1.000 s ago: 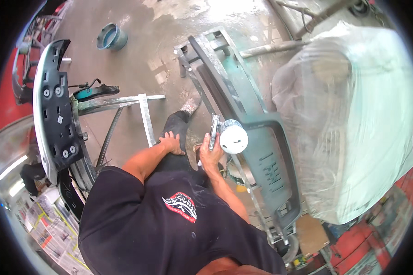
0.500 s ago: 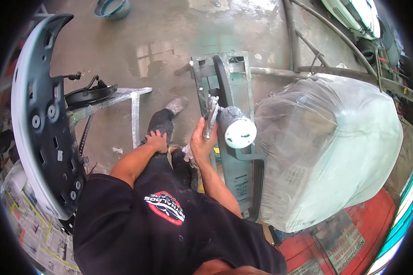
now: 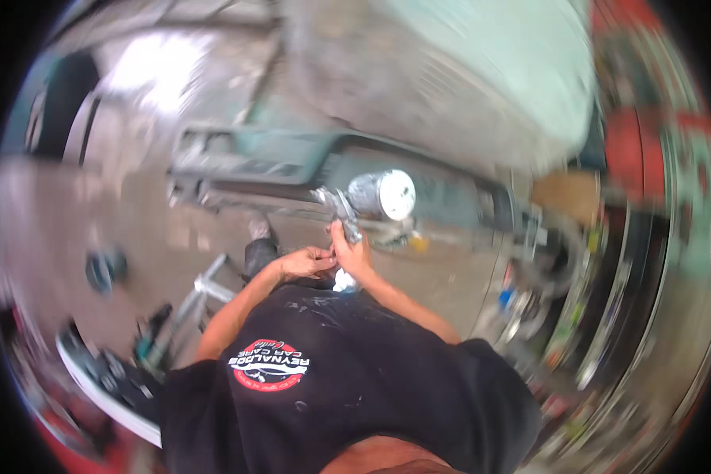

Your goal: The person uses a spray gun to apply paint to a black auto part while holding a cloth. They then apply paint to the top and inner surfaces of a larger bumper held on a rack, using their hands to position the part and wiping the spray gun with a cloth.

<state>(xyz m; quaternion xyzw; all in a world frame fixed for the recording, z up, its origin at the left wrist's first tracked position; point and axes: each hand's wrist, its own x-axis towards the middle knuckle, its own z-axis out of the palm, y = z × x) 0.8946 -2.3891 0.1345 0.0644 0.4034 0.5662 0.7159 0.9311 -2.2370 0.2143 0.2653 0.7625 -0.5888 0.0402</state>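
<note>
My right hand [image 3: 352,254] is closed around the handle of a metal spray gun [image 3: 342,208]. The gun's grey cup [image 3: 365,194], with its white round end, sticks out to the right. Against the gripping hand, my left hand [image 3: 302,263] has its fingertips pinched together; what is between them, if anything, I cannot make out. A whitish crumpled bit [image 3: 344,280] shows just below the hands. Beyond the gun lies a long grey panel [image 3: 280,156], apparently a bumper, stretching from left to right on a frame.
A large sheet-covered bulk [image 3: 505,71] stands beyond the panel. At the left are a dark bucket [image 3: 107,270], a metal stand [image 3: 213,286] and a bumper with a white rim [image 3: 118,379]. Cluttered shelving [image 3: 600,308] runs along the right, blurred.
My whole view has swung round to the right, and the surroundings are smeared. My left hand has left my thigh and come up to my right hand, which still holds the spray gun.
</note>
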